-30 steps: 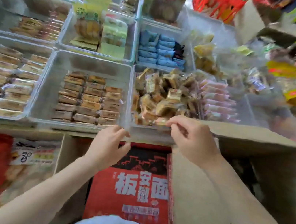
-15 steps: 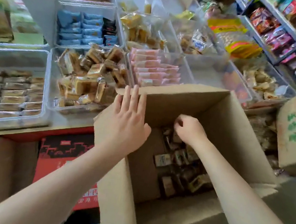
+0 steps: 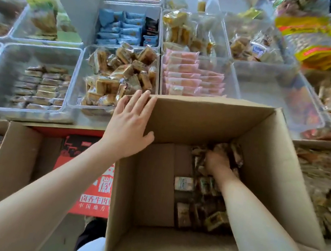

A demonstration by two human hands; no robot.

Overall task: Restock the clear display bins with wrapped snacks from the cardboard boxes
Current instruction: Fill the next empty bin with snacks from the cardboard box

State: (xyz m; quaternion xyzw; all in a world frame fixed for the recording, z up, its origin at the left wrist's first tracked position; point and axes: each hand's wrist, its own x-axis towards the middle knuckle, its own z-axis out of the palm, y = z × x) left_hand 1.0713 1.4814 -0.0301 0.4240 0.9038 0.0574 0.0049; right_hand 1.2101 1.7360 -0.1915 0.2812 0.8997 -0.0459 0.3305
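Two hands: left hand (image 3: 130, 126), right hand (image 3: 217, 160); two open cardboard boxes: near one (image 3: 182, 119), left one (image 3: 13, 158).

The box (image 3: 192, 125) is matt brown cardboard with a faintly rough face. The bins (image 3: 77, 73) are clear glossy plastic. The snacks (image 3: 121, 71) lie in shiny plastic film.

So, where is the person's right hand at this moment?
In the head view, the right hand is deep inside the open cardboard box, right of centre, among the wrapped snacks at the bottom.
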